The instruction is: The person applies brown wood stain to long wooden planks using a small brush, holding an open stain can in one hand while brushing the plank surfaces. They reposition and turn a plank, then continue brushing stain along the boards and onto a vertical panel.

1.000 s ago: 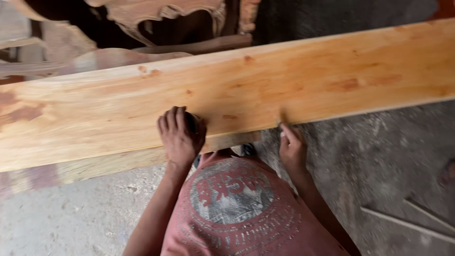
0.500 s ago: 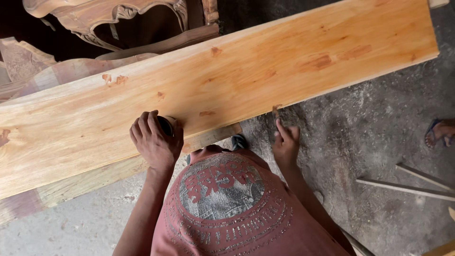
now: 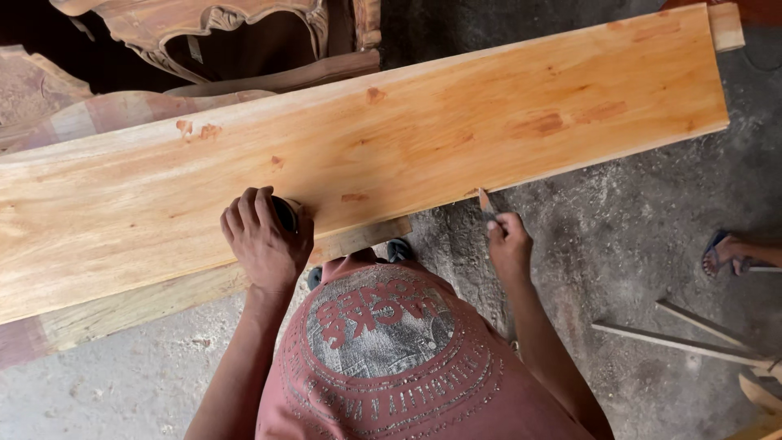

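1. Now the left hand (image 3: 265,243) has its fingers (image 3: 247,213) curled shut over a small dark round object (image 3: 285,213), pressing it on the near edge of the long pale wooden plank (image 3: 423,138).
2. Right hand (image 3: 509,247) hangs just below that edge, fingers (image 3: 498,231) pinched closed on a thin pointed sliver (image 3: 485,200) whose tip touches the plank's edge.
3. Beyond both sets of fingers, the plank runs slantwise across the view, resting on a lower board (image 3: 122,303).
4. Past the plank stands carved wooden furniture (image 3: 220,28).
5. Right of the right fingers, thin wood strips (image 3: 676,341) lie on the dusty floor (image 3: 619,220), near another person's sandalled foot (image 3: 729,251).
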